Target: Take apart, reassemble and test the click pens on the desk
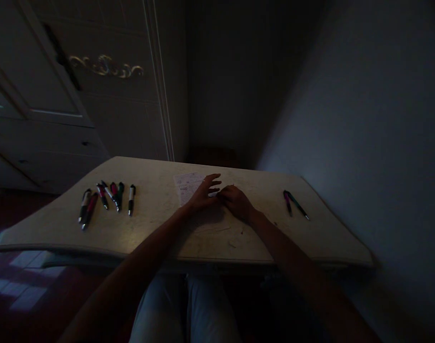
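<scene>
In the middle of the table, my left hand (204, 193) lies over the right part of a sheet of paper (186, 183) with handwriting on it. Its fingers are spread apart, and the thumb reaches toward my right hand (236, 201). The fingers of that right hand are curled together just beside the left thumb. What they hold, if anything, is hidden in the dim light. Both forearms come in over the near edge of the table (149, 228).
Several pens (117, 195) lie loosely grouped at the left, with a white and black pen (131, 200) nearest the paper. At the right lie a purple pen (287, 203) and a green pen (298, 205). A cabinet (124, 114) stands behind; a wall (363, 119) borders the right.
</scene>
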A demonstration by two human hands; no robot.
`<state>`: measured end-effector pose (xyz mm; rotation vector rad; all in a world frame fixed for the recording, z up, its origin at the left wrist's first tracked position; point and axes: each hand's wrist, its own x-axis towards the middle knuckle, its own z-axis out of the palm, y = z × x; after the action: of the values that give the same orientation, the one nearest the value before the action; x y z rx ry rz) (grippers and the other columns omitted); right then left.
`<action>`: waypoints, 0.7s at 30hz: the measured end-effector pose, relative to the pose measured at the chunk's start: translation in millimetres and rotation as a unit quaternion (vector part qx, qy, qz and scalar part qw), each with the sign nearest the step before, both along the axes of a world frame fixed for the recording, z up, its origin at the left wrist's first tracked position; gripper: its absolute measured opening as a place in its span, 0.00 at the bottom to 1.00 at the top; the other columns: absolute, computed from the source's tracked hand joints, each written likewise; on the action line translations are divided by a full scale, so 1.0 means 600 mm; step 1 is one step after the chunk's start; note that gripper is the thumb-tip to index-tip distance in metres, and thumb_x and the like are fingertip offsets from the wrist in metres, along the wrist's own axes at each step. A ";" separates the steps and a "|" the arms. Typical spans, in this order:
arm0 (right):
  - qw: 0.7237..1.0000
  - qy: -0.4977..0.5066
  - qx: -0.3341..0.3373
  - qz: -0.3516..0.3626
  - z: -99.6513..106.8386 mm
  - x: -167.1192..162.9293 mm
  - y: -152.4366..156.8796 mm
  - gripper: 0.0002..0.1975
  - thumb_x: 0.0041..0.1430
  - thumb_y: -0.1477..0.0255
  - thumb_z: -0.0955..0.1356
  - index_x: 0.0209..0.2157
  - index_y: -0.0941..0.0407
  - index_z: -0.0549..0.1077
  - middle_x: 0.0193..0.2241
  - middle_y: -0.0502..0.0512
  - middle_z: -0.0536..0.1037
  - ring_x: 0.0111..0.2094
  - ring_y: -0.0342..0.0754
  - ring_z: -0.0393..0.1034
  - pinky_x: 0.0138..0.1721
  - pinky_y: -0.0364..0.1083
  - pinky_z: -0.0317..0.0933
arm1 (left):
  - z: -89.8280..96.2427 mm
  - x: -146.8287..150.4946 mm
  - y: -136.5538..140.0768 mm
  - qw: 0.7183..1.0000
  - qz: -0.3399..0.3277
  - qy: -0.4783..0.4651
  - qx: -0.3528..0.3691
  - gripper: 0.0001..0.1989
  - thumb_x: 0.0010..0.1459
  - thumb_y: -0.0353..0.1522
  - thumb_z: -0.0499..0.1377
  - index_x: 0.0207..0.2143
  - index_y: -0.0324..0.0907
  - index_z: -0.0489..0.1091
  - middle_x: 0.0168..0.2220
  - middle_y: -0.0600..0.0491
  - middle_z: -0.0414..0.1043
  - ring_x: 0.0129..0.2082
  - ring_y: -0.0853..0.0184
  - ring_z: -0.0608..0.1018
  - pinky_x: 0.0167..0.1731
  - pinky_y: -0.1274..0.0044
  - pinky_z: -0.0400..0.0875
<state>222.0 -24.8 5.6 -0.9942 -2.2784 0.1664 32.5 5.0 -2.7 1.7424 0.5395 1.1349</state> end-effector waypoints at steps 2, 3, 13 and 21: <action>1.000 0.007 0.006 -0.010 0.003 -0.004 -0.003 0.07 0.62 0.76 0.67 0.39 0.57 0.77 0.37 0.58 0.76 0.40 0.51 0.68 0.45 0.51 0.62 | -0.001 0.002 0.006 0.999 -0.015 -0.043 -0.022 0.36 0.44 0.32 0.66 0.57 0.47 0.60 0.64 0.41 0.55 0.59 0.50 0.67 0.54 0.59 0.68; 1.000 0.008 0.007 -0.015 0.005 -0.006 -0.004 0.07 0.63 0.75 0.66 0.39 0.56 0.77 0.36 0.58 0.76 0.40 0.51 0.67 0.45 0.51 0.62 | -0.001 0.003 0.009 0.997 -0.018 -0.061 -0.032 0.36 0.43 0.32 0.65 0.57 0.46 0.61 0.63 0.41 0.56 0.59 0.49 0.68 0.54 0.59 0.67; 0.978 0.153 0.036 -0.140 0.017 0.005 0.002 0.08 0.64 0.71 0.64 0.36 0.54 0.75 0.35 0.57 0.75 0.40 0.52 0.68 0.46 0.52 0.63 | 0.042 -0.007 -0.002 0.962 0.269 0.022 0.042 0.19 0.51 0.38 0.63 0.44 0.39 0.71 0.42 0.45 0.74 0.40 0.62 0.77 0.39 0.72 0.73; 0.969 0.224 0.021 -0.106 0.018 0.001 -0.002 0.07 0.62 0.68 0.67 0.36 0.53 0.77 0.35 0.57 0.77 0.39 0.51 0.71 0.44 0.51 0.66 | 0.042 -0.001 -0.003 0.981 0.143 -0.034 -0.125 0.24 0.45 0.49 0.67 0.34 0.37 0.74 0.27 0.49 0.76 0.24 0.68 0.75 0.25 0.76 0.71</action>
<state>222.6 -25.7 16.2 -1.0496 -1.7494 0.2251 31.7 3.3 22.4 1.4352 0.8730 1.2590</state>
